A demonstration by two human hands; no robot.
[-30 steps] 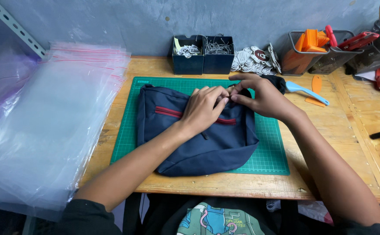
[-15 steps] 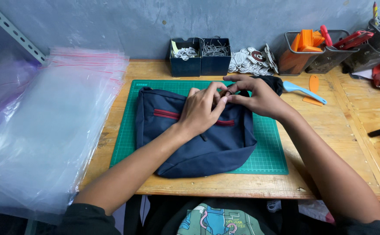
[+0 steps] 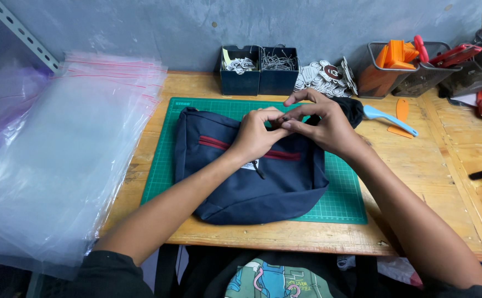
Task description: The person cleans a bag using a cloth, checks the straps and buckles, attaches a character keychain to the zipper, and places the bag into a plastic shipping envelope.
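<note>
Both hands stay put; left hand (image 3: 257,129) and right hand (image 3: 321,124) pinch together atop navy bag (image 3: 252,176).

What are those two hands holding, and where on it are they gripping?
Both the left hand and right hand pinch something small at the top edge of the navy bag; what exactly is pinched cannot be told.

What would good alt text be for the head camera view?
Two bare hands, left hand and right hand, meet fingertip to fingertip over the top edge of a navy bag lying on a green cutting mat. Clear plastic bags are stacked at left.
</note>
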